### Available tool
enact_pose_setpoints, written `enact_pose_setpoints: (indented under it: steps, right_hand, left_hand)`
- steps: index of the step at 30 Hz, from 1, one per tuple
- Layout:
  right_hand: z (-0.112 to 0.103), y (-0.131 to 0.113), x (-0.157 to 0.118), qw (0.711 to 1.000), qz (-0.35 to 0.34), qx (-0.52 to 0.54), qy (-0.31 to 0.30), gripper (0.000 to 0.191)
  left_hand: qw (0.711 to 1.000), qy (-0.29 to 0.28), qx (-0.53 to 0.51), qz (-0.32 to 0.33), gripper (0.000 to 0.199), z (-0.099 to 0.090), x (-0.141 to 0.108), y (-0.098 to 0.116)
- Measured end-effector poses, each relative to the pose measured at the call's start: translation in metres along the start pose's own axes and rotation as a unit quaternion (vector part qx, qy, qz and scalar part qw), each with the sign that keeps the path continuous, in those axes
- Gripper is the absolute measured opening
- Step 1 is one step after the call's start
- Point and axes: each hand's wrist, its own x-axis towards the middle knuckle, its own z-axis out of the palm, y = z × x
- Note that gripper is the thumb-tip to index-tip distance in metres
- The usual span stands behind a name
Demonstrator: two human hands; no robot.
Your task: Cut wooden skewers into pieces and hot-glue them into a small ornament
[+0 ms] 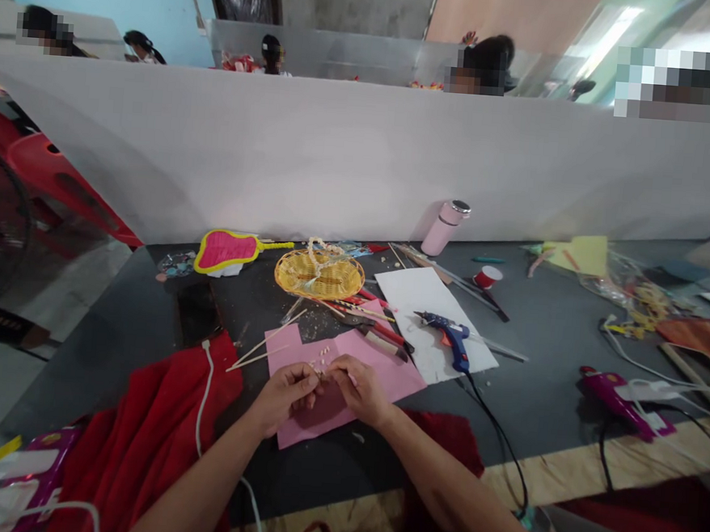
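Note:
My left hand [292, 393] and my right hand [359, 388] meet above a sheet of pink paper [303, 434], fingertips pinched close together. Between them is something small and pale, too tiny to name. A few small white bits [325, 351] lie on the paper just beyond my fingers. Thin wooden sticks [264, 347] rest across the paper's left corner. Past my right hand lie pliers with red handles [390, 333]. A blue glue gun [451, 336] sits on a white sheet [443, 305], its black cord running toward the table's front edge.
A yellow wicker basket [319, 276] stands behind the pink paper, with a pink-and-yellow fan [228, 252] to its left. A pink bottle [446, 228] is near the white partition [338, 159]. Red cloth [156, 414] and a white cable lie at left; a purple power strip [622, 402] at right.

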Motion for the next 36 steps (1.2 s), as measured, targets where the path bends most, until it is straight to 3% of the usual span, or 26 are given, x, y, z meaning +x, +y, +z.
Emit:
enact_pose_setpoints:
  steps: [9,15,22,25,31,36]
  right_hand:
    - [0.003,0.004,-0.004,0.996,0.047,0.059,0.051,0.021]
    - [0.012,-0.002,-0.002,0.999,-0.028,0.015,0.025,0.017]
    - [0.009,-0.003,-0.001,0.997,-0.075,-0.006,0.017,0.016]
    - [0.006,0.001,-0.002,0.997,-0.058,-0.017,0.038,0.016]
    - [-0.004,0.005,-0.004,0.995,0.044,-0.007,0.093,0.025]
    - [-0.008,0.003,-0.002,0.997,-0.021,0.003,0.075,0.015]
  left_hand:
    - [1.000,-0.007,-0.026,0.004,0.021,0.003,-0.001,0.003]
    - [0.998,-0.020,0.024,0.049,0.033,0.005,0.000,0.001]
    - [0.998,-0.023,0.047,0.039,0.028,0.006,0.001,0.001]
    - [1.000,-0.008,0.020,0.017,0.027,0.006,0.000,0.001]
    - [0.999,-0.012,-0.035,-0.005,0.024,0.009,-0.003,0.002]
    - [0.999,-0.014,-0.033,-0.008,0.035,0.018,-0.010,0.012]
